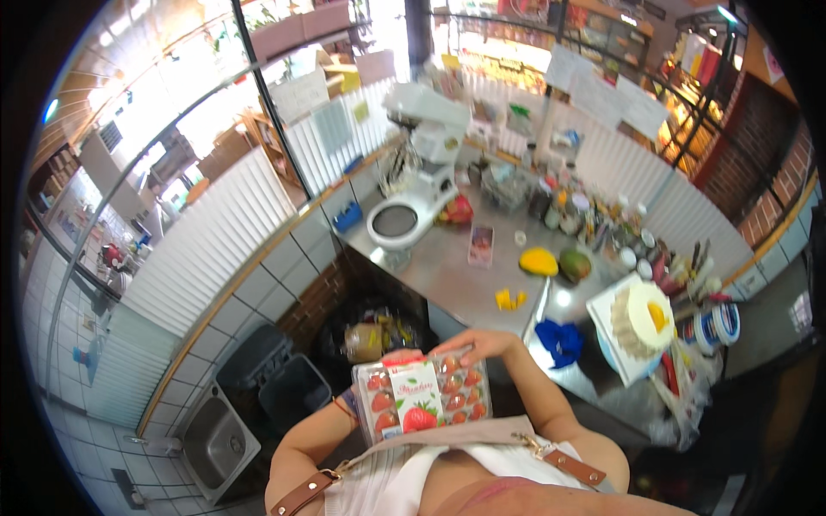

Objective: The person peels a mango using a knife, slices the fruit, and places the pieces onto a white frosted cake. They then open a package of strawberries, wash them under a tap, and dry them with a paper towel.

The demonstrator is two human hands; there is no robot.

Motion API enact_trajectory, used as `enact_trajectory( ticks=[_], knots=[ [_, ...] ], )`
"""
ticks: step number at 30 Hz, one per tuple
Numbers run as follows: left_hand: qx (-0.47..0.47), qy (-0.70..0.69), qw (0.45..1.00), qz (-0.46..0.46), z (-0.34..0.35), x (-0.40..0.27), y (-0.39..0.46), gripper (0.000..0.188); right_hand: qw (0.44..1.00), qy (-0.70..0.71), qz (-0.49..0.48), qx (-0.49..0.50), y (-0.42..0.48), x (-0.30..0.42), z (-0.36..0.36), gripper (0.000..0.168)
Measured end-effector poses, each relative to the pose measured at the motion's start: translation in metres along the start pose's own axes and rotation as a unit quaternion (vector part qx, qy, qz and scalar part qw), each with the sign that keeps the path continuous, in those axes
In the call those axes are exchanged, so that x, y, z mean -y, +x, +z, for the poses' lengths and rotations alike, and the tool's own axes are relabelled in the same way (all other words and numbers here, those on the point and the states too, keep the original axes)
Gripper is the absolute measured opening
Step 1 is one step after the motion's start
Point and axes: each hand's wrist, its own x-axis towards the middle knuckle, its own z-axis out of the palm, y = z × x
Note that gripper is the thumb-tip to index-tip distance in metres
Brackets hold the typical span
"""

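A clear plastic box of strawberries [455, 401] with a printed paper band is held close against the apron. My right hand [475, 347] rests on its top edge. My left hand [403, 355] is mostly hidden behind the box's far edge, at the left. On the steel counter [452, 277] beyond lie a peeled or cut yellow mango [538, 262], a green-red mango [574, 265], yellow peel pieces [510, 298] and a phone [481, 246]. To the right, a cream-covered cake [642, 319] with yellow fruit on top stands on a white board, beside a crumpled blue cloth [559, 342].
A white stand mixer [429, 148] stands at the counter's far left corner. Jars and tools [581, 213] line the back. Below are a lined trash bag [381, 332], a dark bin [293, 387] and a steel sink [216, 445]. A plastic bag [690, 393] hangs at the right edge.
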Motion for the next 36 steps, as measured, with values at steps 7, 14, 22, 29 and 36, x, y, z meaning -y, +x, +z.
enact_trajectory(
  ticks=[7, 14, 22, 29, 36],
  knots=[
    [0.033, -0.084, 0.996, -0.001, 0.068, -0.044, -0.014, 0.033, 0.998, 0.053, 0.036, -0.023, 0.013, 0.008, -0.050, 0.072],
    [-0.005, -0.084, 0.991, 0.107, 0.048, -0.072, 0.025, 0.029, 0.992, 0.035, -0.004, -0.124, 0.011, 0.000, -0.073, 0.070],
    [0.074, -0.077, 0.985, 0.133, 0.031, -0.086, 0.006, 0.052, 0.985, -0.006, -0.022, -0.173, 0.028, 0.024, -0.082, 0.074],
    [0.151, -0.071, 0.971, 0.172, 0.042, -0.102, 0.001, 0.051, 0.980, -0.012, -0.035, -0.194, 0.029, 0.040, -0.077, 0.071],
    [0.149, -0.056, 0.967, 0.199, 0.025, -0.112, 0.008, 0.050, 0.978, 0.000, 0.001, -0.207, 0.033, 0.039, -0.076, 0.071]
  ],
)
